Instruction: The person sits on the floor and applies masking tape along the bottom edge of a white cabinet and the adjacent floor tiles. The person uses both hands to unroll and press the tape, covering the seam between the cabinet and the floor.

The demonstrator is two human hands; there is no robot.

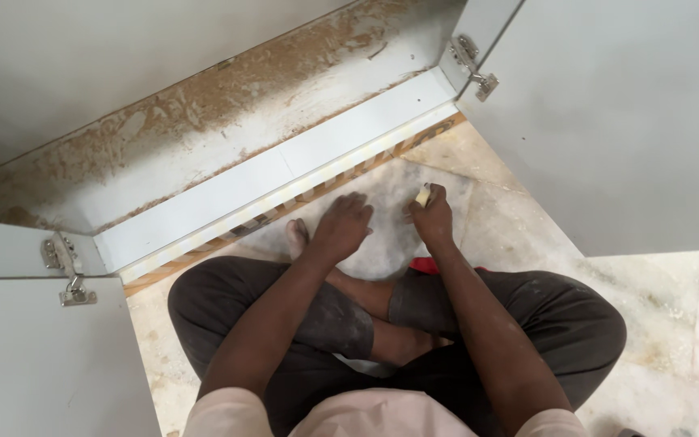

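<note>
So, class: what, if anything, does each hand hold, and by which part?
The right hand pinches a small pale yellowish piece by its lower end. The left hand holds nothing.

Dusty dark trousers (341, 320), pale pink shirt (382, 414), barefoot.

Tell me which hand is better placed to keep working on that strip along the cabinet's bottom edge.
Probably the right hand: it grips a small pale piece nearest the strip. The left hand rests flat on the floor, holding nothing.
</note>
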